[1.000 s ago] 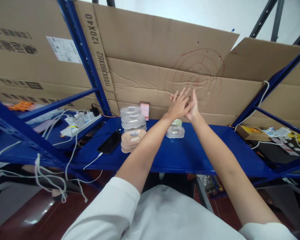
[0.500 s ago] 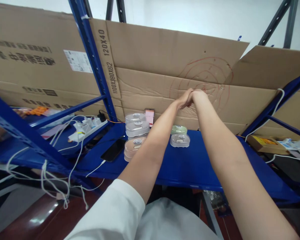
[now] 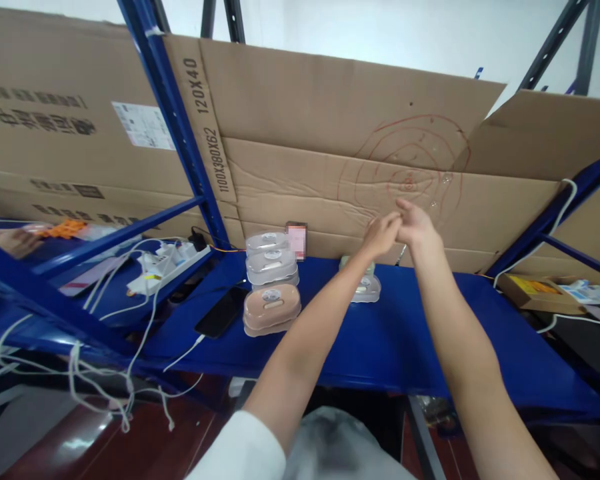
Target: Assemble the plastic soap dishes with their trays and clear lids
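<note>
My left hand (image 3: 381, 235) and my right hand (image 3: 417, 223) are raised in front of the cardboard, close together and perhaps touching. The left fingers are curled toward the right palm; whatever they might hold is hidden. My right hand is open, its thumb stretched out and its fingers apart, with nothing visible in it. Below my left hand, a small clear-lidded container (image 3: 367, 289) and a green one (image 3: 348, 261) behind it are partly covered by my left forearm. Farther left stand a peach container (image 3: 272, 305) and a stack of clear-lidded containers (image 3: 272, 265).
A black phone (image 3: 221, 313) lies on the blue shelf (image 3: 380, 347). Blue posts (image 3: 180, 127) frame it. White power strips (image 3: 167, 267) and loose cables are at left; another person's hand (image 3: 14, 241) is near orange pieces. A small cardboard box (image 3: 537, 293) sits at right.
My hands have come down and back from the cardboard. They were folded together; now the right hand has opened and more of its fingers show. The view has shifted slightly.
</note>
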Motion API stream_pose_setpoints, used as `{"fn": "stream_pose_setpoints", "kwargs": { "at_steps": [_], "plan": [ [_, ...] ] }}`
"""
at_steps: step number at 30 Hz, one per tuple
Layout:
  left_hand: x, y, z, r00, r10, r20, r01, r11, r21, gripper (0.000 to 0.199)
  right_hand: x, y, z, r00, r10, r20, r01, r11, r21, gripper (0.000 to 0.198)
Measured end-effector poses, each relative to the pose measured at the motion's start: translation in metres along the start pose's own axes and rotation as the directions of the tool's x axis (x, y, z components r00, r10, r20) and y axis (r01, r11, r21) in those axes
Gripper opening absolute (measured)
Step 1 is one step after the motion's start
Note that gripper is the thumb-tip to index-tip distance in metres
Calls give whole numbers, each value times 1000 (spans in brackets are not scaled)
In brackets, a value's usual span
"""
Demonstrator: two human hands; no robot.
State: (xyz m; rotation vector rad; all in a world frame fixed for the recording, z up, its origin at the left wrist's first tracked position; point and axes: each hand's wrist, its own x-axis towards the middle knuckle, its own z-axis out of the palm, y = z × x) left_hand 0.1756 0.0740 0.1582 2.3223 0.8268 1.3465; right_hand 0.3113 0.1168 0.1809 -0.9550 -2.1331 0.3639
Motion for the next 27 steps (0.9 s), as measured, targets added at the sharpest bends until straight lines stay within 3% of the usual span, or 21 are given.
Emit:
{"fn": "stream_pose_setpoints", "kwargs": {
  "at_steps": [2,4,6,10,14,18,21,27],
  "plan": [
    [-44,1,-1,999,3,-38,1,996,85,47,-35,7,28,996,62,-66,-59,997,42,78],
    [-93,-6,7,998,33,-52,-14,940,341,60,-67,20,58,988,142,-60,-139,989,52,80],
    [-140,-19,19,998,4,57,-31,876,481,73,-88,38,83,982,191,1,-191,982,11,81],
    [-201,-48,31,949,-149,277,-54,791,609,67,-94,77,113,976,216,-14,-217,973,-76,80],
    [-227,-50,14,926,-104,364,-166,754,636,53,-110,100,121,970,239,-52,-245,954,-172,68],
    [-243,-43,-12,903,-31,428,-291,689,664,50,-151,97,119,955,286,-76,-296,915,-274,60],
    [-246,-46,-25,927,-35,373,-237,719,654,45,-169,84,114,953,298,-44,-296,899,-323,64],
    [-236,-53,-36,951,-93,296,-77,854,514,38,-169,80,105,953,304,-3,-291,907,-304,54]
  ]
}}
